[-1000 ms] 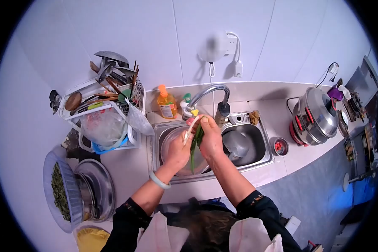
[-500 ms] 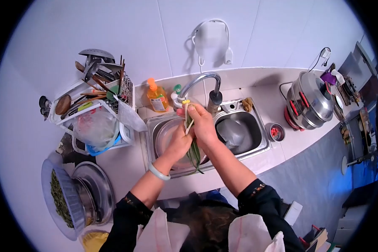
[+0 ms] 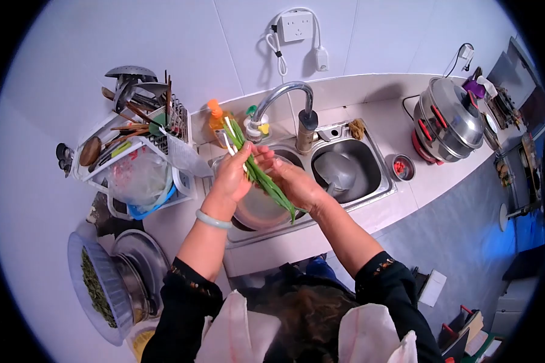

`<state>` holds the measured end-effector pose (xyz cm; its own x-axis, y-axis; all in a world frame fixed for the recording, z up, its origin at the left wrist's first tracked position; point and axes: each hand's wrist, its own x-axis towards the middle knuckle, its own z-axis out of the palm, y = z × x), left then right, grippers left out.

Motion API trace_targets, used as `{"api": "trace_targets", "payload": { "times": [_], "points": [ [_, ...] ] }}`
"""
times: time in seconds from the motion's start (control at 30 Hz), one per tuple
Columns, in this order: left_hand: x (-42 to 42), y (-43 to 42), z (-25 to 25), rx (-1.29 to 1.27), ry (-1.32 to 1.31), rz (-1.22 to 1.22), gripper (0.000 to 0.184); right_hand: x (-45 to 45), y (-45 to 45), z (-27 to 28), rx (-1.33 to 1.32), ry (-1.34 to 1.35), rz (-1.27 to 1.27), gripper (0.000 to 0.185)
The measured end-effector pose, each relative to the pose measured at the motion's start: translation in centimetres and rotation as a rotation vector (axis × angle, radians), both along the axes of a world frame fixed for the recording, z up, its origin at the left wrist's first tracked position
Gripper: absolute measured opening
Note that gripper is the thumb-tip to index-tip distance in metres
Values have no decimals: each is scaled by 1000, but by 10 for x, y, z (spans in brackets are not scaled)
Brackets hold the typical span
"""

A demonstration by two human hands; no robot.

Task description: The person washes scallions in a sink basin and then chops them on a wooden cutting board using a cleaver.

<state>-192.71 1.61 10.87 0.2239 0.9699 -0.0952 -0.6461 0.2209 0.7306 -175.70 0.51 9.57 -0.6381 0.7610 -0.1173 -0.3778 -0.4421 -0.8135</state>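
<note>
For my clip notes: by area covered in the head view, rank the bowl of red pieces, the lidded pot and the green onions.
1. Lidded pot
2. Green onions
3. Bowl of red pieces
Apparent area only; the second is probably nearer the camera.

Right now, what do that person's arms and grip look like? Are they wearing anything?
The left grip and right grip are bare hands. A smooth, round, pale bangle is worn on the left; I see none on the right. The left sleeve and right sleeve are black, with small orange-brown markings near their edges, and stop well short of the hands.
</note>
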Motion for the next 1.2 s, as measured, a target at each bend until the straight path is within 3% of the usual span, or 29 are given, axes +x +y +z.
{"api": "trace_targets", "payload": {
  "times": [0.27,0.5,0.53,0.6,0.67,0.7,0.83,0.87,0.9,0.93,1.0,1.03,1.07,1.1,1.13,1.17,1.2],
  "points": [
    [14,3,-1,19,210,237,15,13,-20,-11,-236,-32,46,45],
    [34,-7,6,-93,-32,241,15,30,-27,-33,-166,-6,68,29],
    [37,-8,4,-71,-104,180,17,29,-32,-35,-153,-40,44,31],
    [51,-15,18,-24,32,251,23,34,-33,-57,-97,-24,79,27],
    [52,-12,21,-30,92,360,23,46,-42,-42,-40,-86,80,30],
    [51,-13,23,-3,114,389,22,54,-49,-25,11,-127,59,29],
    [43,-16,31,77,184,556,23,97,-68,-48,331,-294,-3,25],
    [34,-14,31,84,204,581,25,124,-77,-51,425,-389,-12,25],
    [23,-12,24,165,188,548,26,152,-87,-64,386,-485,-63,26],
    [27,-19,35,90,239,614,27,181,-100,-80,345,-579,-113,28],
    [22,-26,23,96,313,632,27,250,-139,-101,189,-713,-239,31],
    [31,-34,22,74,381,646,27,289,-161,-125,-45,-665,-229,34],
    [41,-45,20,50,453,663,27,324,-192,-170,-90,-669,-379,34],
    [49,-54,13,35,558,583,24,369,-228,-277,558,-1357,-415,41],
    [55,-63,5,23,663,507,22,378,-270,-185,127,-1670,-237,49],
    [61,-70,-4,9,769,435,21,403,-309,-208,350,-1855,-246,54],
    [66,-78,-15,135,1165,362,22,419,-334,-184,160,-1687,-342,55]
  ]
}}
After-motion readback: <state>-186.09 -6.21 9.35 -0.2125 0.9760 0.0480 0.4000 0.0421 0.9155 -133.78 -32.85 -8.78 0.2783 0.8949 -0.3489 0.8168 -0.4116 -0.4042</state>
